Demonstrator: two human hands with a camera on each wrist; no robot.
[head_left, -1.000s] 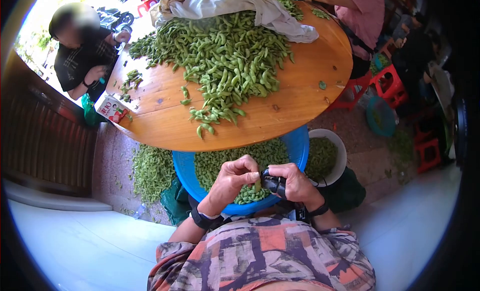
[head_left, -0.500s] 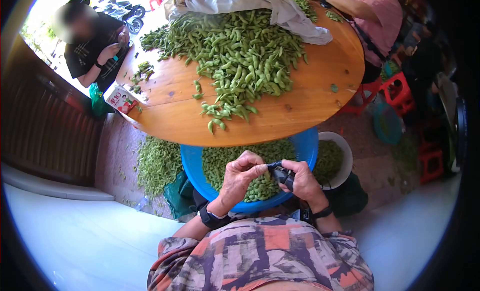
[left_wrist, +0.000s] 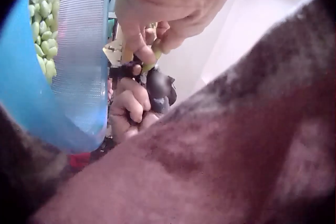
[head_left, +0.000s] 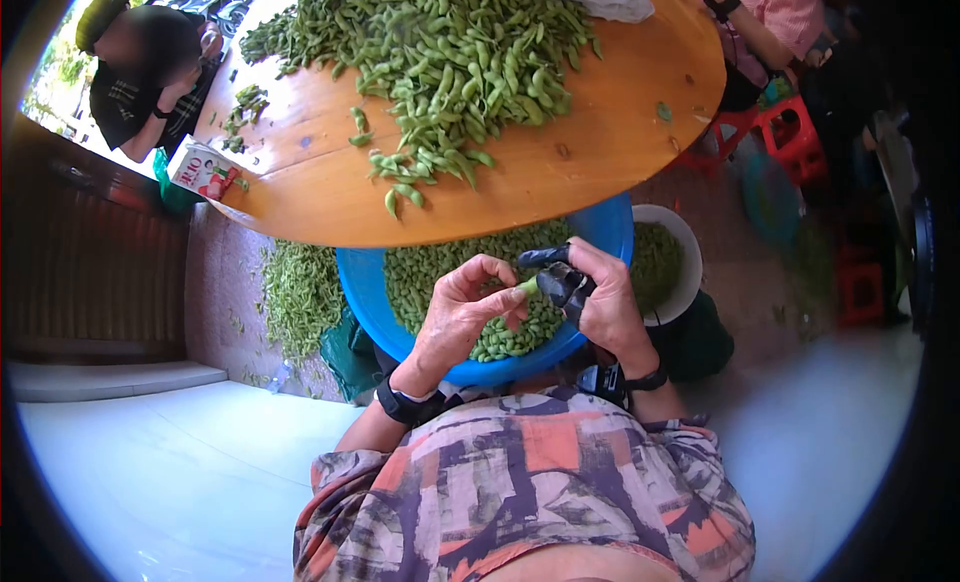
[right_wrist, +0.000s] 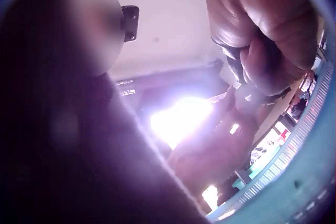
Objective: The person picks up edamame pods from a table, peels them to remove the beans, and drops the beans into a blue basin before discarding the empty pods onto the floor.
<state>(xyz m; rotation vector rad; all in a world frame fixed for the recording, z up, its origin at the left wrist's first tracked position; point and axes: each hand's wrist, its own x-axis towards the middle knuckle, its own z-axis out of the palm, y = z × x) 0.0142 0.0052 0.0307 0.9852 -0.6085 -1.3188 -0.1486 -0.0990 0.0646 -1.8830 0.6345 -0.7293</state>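
Over the blue tub [head_left: 352, 302], my left hand [head_left: 450, 312] pinches a green soybean pod [head_left: 530, 285] between thumb and fingertips. My right hand [head_left: 612, 297] is at the pod's other end, black coverings on its thumb and a finger. One black-covered digit stretches above the pod, while another lies curled right at its tip. In the left wrist view, the pod [left_wrist: 149, 67] shows between the black-covered digits, the other right fingers curled beneath. Shelled green beans [head_left: 515, 340] fill the tub below. Glare and my own fingers hide the pod in the right wrist view.
A wooden table [head_left: 600, 172] ahead bears a large heap of pods [head_left: 470, 62] and a printed carton [head_left: 200, 170]. Empty-looking hulls [head_left: 300, 292] pile on the floor at left; a white bucket [head_left: 690, 272] stands right of the tub. People sit around the table.
The pod has turned from hanging downward to pointing at my right hand. One black-covered right digit has lifted apart from the other. The table and tub have shifted upward in the head view.
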